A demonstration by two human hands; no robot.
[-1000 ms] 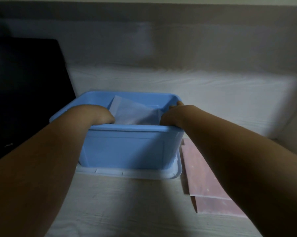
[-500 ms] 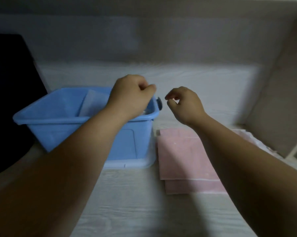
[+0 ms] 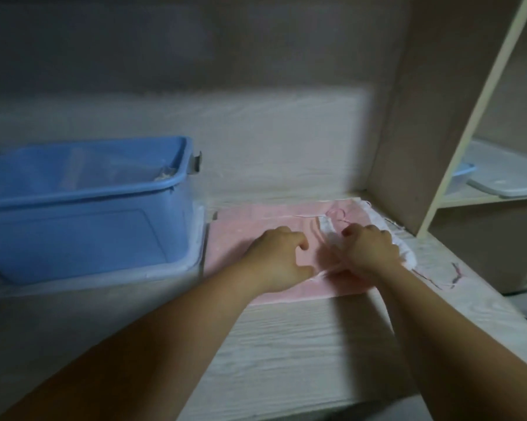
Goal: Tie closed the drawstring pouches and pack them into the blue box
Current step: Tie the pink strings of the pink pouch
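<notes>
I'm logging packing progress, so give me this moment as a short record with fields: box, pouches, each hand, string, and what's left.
blue box: at the left of the table, open, pale pouch inside
pink pouches: stacked flat on the table, right of the box
left hand: fingers curled, rests on the stack; grip unclear
right hand: grips white ruffled fabric at the stack's right end
drawstring: pink, loose loop beyond the right hand
left to do: stack not yet packed

Pale wood-grain shelf (image 3: 286,344): blue box (image 3: 74,226) on white lid (image 3: 89,282), pink pouches (image 3: 256,220) alongside.
</notes>
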